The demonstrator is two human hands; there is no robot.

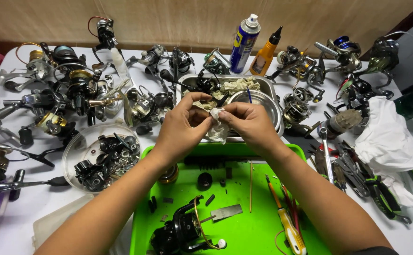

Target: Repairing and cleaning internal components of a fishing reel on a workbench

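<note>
My left hand (182, 127) and my right hand (249, 123) meet above the far edge of a green tray (244, 226). Together they pinch a crumpled white rag (217, 127), wrapped around something small that I cannot make out. A black fishing reel body (180, 231) with a gold bail wire lies in the tray near its front. Loose small parts, a thin wooden stick (251, 186) and a yellow-handled screwdriver (289, 229) also lie in the tray.
A metal tray (268, 85) with a steel bowl and rags sits behind my hands. Behind it stand a blue spray can (243, 45) and an orange bottle (265, 55). Several reels crowd the table. A clear dish (74, 146) of parts is at left; pliers and white cloth (388, 137) at right.
</note>
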